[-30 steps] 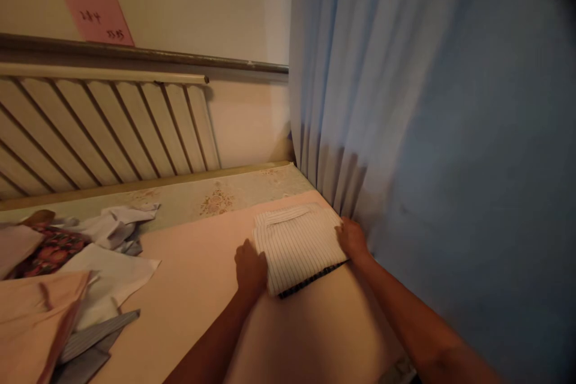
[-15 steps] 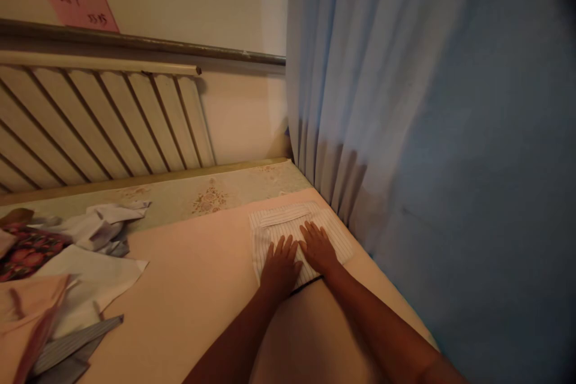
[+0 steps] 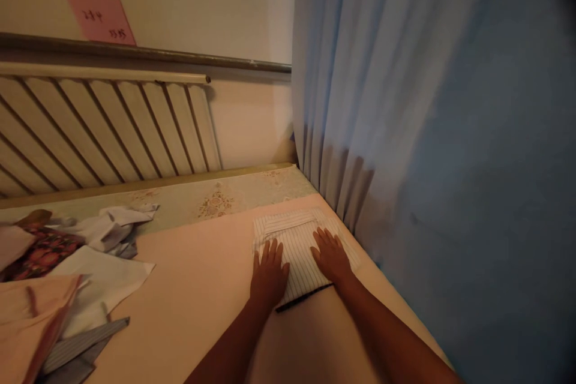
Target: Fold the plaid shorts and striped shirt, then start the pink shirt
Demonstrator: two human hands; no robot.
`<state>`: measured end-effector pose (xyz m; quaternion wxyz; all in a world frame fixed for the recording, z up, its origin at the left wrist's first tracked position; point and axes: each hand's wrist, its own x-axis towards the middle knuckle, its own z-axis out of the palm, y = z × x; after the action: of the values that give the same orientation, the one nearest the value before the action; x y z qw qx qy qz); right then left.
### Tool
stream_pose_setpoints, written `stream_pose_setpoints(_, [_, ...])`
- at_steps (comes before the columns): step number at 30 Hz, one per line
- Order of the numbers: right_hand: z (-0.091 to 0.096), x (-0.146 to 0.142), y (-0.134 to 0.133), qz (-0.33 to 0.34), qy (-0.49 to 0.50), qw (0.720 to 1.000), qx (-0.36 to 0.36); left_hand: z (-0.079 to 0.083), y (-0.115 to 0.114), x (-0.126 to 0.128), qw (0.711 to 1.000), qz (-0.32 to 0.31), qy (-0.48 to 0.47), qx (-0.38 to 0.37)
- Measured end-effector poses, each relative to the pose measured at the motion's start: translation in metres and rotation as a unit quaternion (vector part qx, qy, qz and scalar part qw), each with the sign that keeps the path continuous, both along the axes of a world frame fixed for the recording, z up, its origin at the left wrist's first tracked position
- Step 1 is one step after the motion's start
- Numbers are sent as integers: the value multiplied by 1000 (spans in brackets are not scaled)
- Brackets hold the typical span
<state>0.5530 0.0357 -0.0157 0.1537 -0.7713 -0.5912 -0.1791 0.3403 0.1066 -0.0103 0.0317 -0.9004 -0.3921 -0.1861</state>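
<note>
A white cloth with thin dark stripes (image 3: 302, 253) lies flat on the pink-covered table (image 3: 193, 270), near its right edge. A folded band runs across the far side of the cloth, and a dark strip marks its near edge. My left hand (image 3: 270, 273) rests on the left part of the cloth, palm down with fingers stretched. On the right part lies my right hand (image 3: 332, 254), flat with its fingers spread. Neither hand grips anything, and striped cloth shows between them.
Loose fabric pieces (image 3: 99, 270) in white, pink, grey stripes and a dark floral print are heaped at the left. A blue curtain (image 3: 351, 102) hangs along the right edge. Behind the table are a radiator (image 3: 108, 132) and a pink paper (image 3: 101, 17) on the wall.
My hands have moved apart over the striped cloth, left hand to the left and right hand to the right. The view has shifted slightly.
</note>
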Motion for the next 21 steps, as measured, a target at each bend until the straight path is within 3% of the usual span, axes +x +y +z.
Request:
stream_pose_setpoints(9, [-3, -1, 2, -43, 10, 999, -18, -5, -1, 3, 994, 108, -13, -28])
stream_pose_setpoints(21, [-8, 2, 2, -27, 4, 1000, 3, -1, -5, 1, 992, 119, -36, -30])
